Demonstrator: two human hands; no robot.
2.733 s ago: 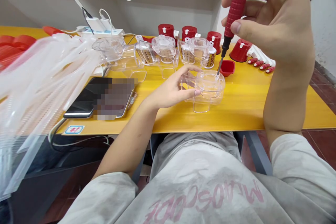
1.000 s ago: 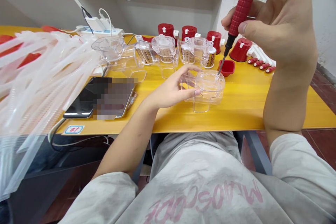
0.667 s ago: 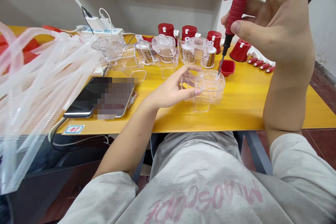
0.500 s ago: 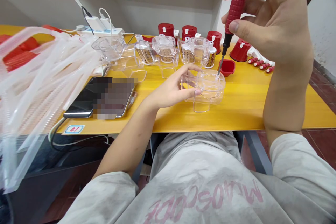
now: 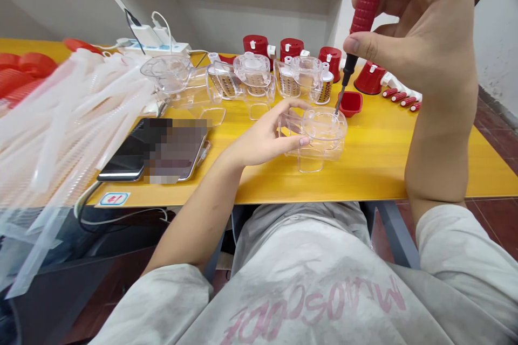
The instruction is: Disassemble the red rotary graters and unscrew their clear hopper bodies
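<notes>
A clear plastic housing (image 5: 319, 143) stands on the yellow table in front of me. My left hand (image 5: 273, 137) grips its left side, thumb in front and fingers behind. In my right hand (image 5: 416, 27) is a screwdriver (image 5: 364, 11) with a ribbed red handle and black collar, held nearly upright between thumb and fingers. Its tip meets the right side of the housing's round top; whether a screw sits under it is too small to tell. Just behind the tip is a small red square tray (image 5: 350, 104).
Several clear housings (image 5: 253, 70), perforated drums (image 5: 289, 83) and red cups (image 5: 329, 59) line the back. Red-tipped white handles (image 5: 399, 96) lie right. At left are a phone (image 5: 129, 151), a blurred flat device (image 5: 178, 156), a power strip (image 5: 178, 47) and plastic sleeves (image 5: 76, 118).
My right fingers have shifted slightly on the screwdriver handle, and its top leans a little further right. The plastic sleeves at left have moved. My left hand and the housing stay put.
</notes>
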